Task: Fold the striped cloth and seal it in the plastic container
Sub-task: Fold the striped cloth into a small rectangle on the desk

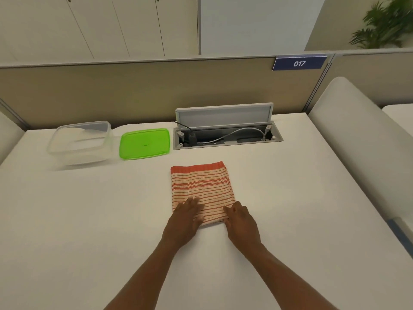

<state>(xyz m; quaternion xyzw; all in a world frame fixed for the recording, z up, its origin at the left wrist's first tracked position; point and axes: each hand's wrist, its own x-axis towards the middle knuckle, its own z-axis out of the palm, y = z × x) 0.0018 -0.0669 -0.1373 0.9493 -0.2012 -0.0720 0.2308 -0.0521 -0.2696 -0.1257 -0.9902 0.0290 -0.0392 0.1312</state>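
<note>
The striped cloth (201, 186), orange and cream, lies folded into a rectangle on the white table (89, 220). My left hand (185, 220) rests palm down on its near left corner. My right hand (241, 222) lies at its near right corner, fingers on the edge. Whether either hand pinches the fabric is hidden. The clear plastic container (80, 142) stands open at the far left. Its green lid (144, 143) lies flat beside it, to the right.
An open cable hatch (226, 135) with wires is set into the table behind the cloth. A beige partition (134, 90) with a "017" sign (299, 63) bounds the far edge. A white rounded divider (357, 142) stands at the right.
</note>
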